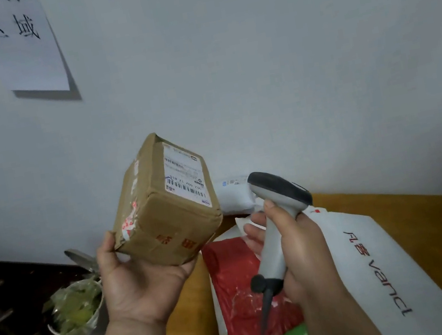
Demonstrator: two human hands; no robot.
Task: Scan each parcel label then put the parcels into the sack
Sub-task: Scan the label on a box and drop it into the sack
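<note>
The left hand (pixel 134 286) cups the cardboard parcel (pixel 162 207) from below, its label (pixel 186 179) just beyond the fingertips, while the right hand (pixel 296 248) grips the scanner (pixel 278 216); scanning seems underway, so next comes sacking it, the sack unseen.

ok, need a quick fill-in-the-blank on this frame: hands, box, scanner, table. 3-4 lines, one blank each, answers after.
1. The left hand holds up a cardboard ____ with a white label on it.
2. The right hand grips a grey handheld ____.
3. The flat parcel under the scanner's cable is ____ in colour.
4. The white mailer lies on the ____ table.

Answers: box; scanner; red; orange
</note>
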